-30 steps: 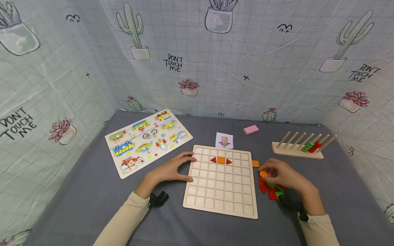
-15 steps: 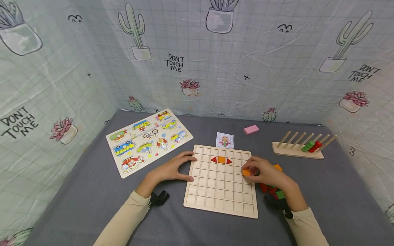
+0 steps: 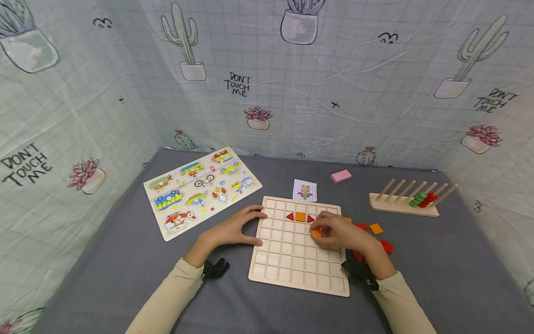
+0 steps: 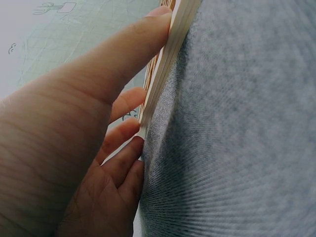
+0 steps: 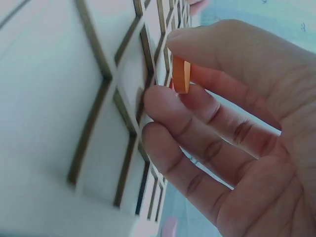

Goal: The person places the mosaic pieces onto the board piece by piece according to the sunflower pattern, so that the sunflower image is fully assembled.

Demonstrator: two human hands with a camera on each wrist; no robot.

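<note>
In the head view, a wooden grid board (image 3: 288, 273) lies flat on the grey cloth. An orange square (image 3: 300, 216) sits in one cell, with a red triangle (image 3: 290, 216) on its left and another red triangle (image 3: 310, 218) on its right. Over the board's right half, my right hand (image 3: 344, 232) pinches a round orange piece (image 3: 316, 233) between thumb and fingers; the right wrist view shows this orange piece (image 5: 181, 74) edge-on, close to the grid. My left hand (image 3: 231, 230), thumb and fingers spread apart, touches the board's left edge.
Loose red pieces (image 3: 387, 247) and an orange square (image 3: 376, 228) lie right of the board, partly hidden by my right arm. Behind are a pattern card (image 3: 305, 190) and a pink block (image 3: 340, 176). A vehicle puzzle (image 3: 202, 204) and a peg stand (image 3: 402, 205) flank them.
From the pile at the right, my right hand has carried the round orange piece leftward over the board. My left hand has stayed at the board's left edge.
</note>
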